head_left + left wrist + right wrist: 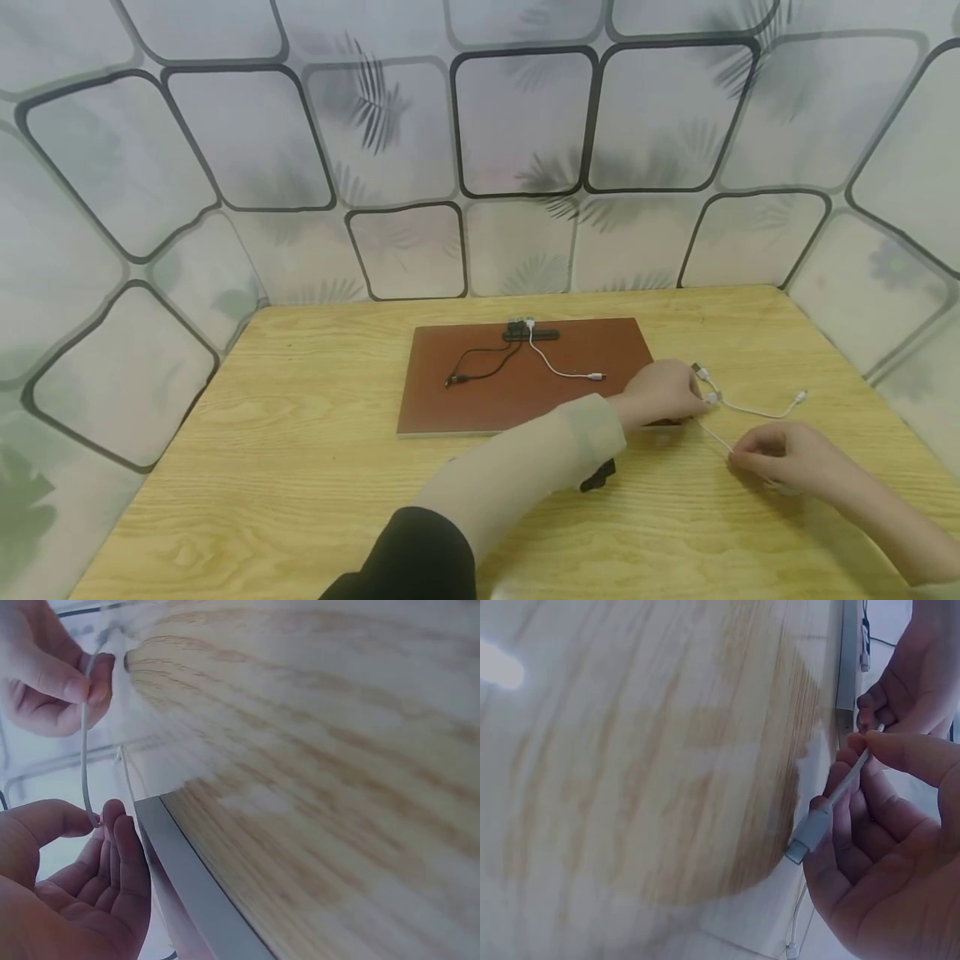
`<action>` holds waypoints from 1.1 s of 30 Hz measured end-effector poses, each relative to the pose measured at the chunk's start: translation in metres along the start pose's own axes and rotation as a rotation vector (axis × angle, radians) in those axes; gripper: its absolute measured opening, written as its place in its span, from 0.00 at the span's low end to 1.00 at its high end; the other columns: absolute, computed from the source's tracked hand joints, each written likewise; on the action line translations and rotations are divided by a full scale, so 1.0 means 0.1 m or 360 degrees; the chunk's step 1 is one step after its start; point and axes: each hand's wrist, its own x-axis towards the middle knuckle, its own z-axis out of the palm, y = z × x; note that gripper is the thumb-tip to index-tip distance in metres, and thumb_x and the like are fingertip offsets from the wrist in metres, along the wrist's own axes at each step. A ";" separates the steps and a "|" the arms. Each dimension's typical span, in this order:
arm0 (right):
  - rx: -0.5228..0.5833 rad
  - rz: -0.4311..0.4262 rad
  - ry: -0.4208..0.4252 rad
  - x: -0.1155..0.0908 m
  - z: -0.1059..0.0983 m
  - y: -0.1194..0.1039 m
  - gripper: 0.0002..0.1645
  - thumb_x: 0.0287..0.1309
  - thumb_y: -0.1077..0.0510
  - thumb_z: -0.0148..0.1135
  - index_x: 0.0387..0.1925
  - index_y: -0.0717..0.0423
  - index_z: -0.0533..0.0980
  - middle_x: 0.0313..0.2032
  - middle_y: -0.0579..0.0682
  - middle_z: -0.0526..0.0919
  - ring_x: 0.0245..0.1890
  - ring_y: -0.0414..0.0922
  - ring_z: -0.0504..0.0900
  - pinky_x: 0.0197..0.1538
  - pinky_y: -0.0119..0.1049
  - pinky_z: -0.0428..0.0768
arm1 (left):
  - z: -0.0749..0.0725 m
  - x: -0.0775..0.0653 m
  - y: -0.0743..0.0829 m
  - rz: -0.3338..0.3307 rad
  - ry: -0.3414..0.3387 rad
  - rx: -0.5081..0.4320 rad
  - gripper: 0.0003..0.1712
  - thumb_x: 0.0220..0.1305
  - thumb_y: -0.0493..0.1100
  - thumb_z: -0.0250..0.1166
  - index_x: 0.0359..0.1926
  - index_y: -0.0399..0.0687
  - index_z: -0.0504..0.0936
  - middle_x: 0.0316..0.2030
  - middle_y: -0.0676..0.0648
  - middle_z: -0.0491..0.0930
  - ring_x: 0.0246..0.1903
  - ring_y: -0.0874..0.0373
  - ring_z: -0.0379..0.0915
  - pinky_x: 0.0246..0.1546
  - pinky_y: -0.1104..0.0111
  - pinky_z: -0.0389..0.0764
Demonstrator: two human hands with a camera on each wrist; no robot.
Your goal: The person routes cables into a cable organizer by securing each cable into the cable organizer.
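A thin white cable [716,435] runs between the two hands over the right part of the table. My left hand [663,392], reaching across the right side of a brown board [457,408], pinches it between thumb and fingertip, as the left wrist view shows. My right hand [795,462] pinches the same cable between thumb and forefinger farther right. In the right wrist view, a white plug [808,836] on the cable lies along the right hand's fingers. Just beyond the hands, another stretch of white cable [753,411] with small plugs rests on the table.
Near the board's back edge sits a black strip [551,335] with several plugs at it. A black cable [487,372] and a white cable [551,365] trail from it over the board. Patterned fabric [525,125] encloses the wooden table [300,467] behind and at the sides.
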 end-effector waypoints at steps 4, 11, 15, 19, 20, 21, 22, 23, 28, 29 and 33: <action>0.0016 0.0030 -0.0047 -0.01 -0.03 0.00 0.11 0.74 0.54 0.64 0.43 0.55 0.88 0.39 0.44 0.91 0.35 0.23 0.75 0.39 0.26 0.75 | -0.05 -0.02 -0.02 0.0036 -0.0007 -0.0085 0.22 0.74 0.51 0.68 0.20 0.55 0.87 0.14 0.59 0.80 0.14 0.69 0.70 0.19 0.79 0.72; 0.0145 0.0098 -0.0070 -0.01 -0.04 0.00 0.14 0.75 0.54 0.64 0.45 0.60 0.87 0.40 0.46 0.93 0.35 0.25 0.80 0.39 0.26 0.79 | -0.11 -0.06 -0.10 0.0097 -0.0036 -0.0255 0.10 0.74 0.45 0.68 0.35 0.52 0.92 0.22 0.58 0.87 0.19 0.71 0.79 0.25 0.83 0.76; 0.0245 0.0143 -0.0086 -0.01 -0.05 0.01 0.16 0.74 0.53 0.66 0.46 0.63 0.87 0.39 0.45 0.94 0.34 0.27 0.84 0.39 0.26 0.82 | -0.15 -0.07 -0.13 0.0110 -0.0049 -0.0305 0.08 0.75 0.44 0.68 0.39 0.50 0.93 0.25 0.56 0.89 0.20 0.71 0.80 0.25 0.84 0.77; 0.0293 0.0162 -0.0135 0.00 -0.08 0.04 0.19 0.76 0.51 0.62 0.49 0.64 0.87 0.38 0.41 0.93 0.35 0.28 0.84 0.41 0.25 0.81 | -0.17 -0.08 -0.16 0.0112 -0.0046 -0.0399 0.09 0.75 0.43 0.67 0.40 0.46 0.93 0.26 0.53 0.91 0.19 0.70 0.80 0.25 0.83 0.80; 0.0323 0.0165 -0.0151 -0.01 -0.08 0.05 0.20 0.77 0.51 0.61 0.50 0.65 0.86 0.38 0.40 0.92 0.35 0.28 0.85 0.41 0.25 0.81 | -0.18 -0.07 -0.17 0.0101 -0.0046 -0.0433 0.09 0.75 0.42 0.67 0.40 0.45 0.93 0.26 0.53 0.91 0.19 0.69 0.81 0.25 0.82 0.81; 0.0353 0.0159 -0.0168 0.00 -0.09 0.06 0.21 0.78 0.51 0.60 0.50 0.67 0.86 0.38 0.39 0.92 0.35 0.29 0.85 0.41 0.26 0.82 | -0.18 -0.07 -0.18 0.0092 -0.0045 -0.0475 0.10 0.75 0.41 0.67 0.40 0.44 0.93 0.25 0.52 0.91 0.19 0.69 0.81 0.24 0.81 0.82; 0.0391 0.0155 -0.0184 0.00 -0.10 0.08 0.22 0.79 0.51 0.59 0.51 0.68 0.85 0.38 0.38 0.92 0.36 0.29 0.85 0.42 0.26 0.83 | -0.19 -0.07 -0.18 0.0084 -0.0045 -0.0511 0.10 0.75 0.41 0.67 0.40 0.43 0.93 0.25 0.51 0.91 0.19 0.68 0.81 0.24 0.81 0.83; 0.0434 0.0152 -0.0205 0.00 -0.11 0.09 0.22 0.79 0.52 0.58 0.51 0.70 0.84 0.38 0.37 0.91 0.36 0.29 0.86 0.42 0.25 0.84 | -0.19 -0.06 -0.19 0.0076 -0.0045 -0.0546 0.10 0.75 0.40 0.67 0.40 0.42 0.93 0.25 0.50 0.91 0.19 0.67 0.82 0.24 0.80 0.83; 0.0590 0.0107 -0.0305 0.00 -0.12 0.15 0.23 0.81 0.53 0.56 0.54 0.73 0.82 0.37 0.32 0.89 0.38 0.30 0.85 0.46 0.23 0.86 | -0.21 -0.05 -0.24 0.0045 -0.0048 -0.0639 0.10 0.75 0.39 0.67 0.40 0.40 0.93 0.25 0.48 0.91 0.18 0.66 0.82 0.23 0.79 0.84; 0.0631 0.0097 -0.0331 0.00 -0.12 0.16 0.23 0.81 0.54 0.56 0.54 0.73 0.82 0.38 0.32 0.89 0.38 0.31 0.85 0.46 0.22 0.86 | -0.21 -0.05 -0.25 0.0039 -0.0050 -0.0651 0.10 0.75 0.39 0.67 0.40 0.39 0.92 0.25 0.48 0.91 0.18 0.66 0.81 0.23 0.79 0.84; 0.0766 0.0070 -0.0390 0.02 -0.13 0.20 0.20 0.81 0.55 0.55 0.52 0.68 0.84 0.39 0.33 0.88 0.39 0.32 0.85 0.48 0.23 0.87 | -0.24 -0.06 -0.26 0.0006 -0.0067 -0.0717 0.10 0.75 0.38 0.67 0.40 0.38 0.92 0.25 0.46 0.91 0.18 0.65 0.81 0.24 0.78 0.85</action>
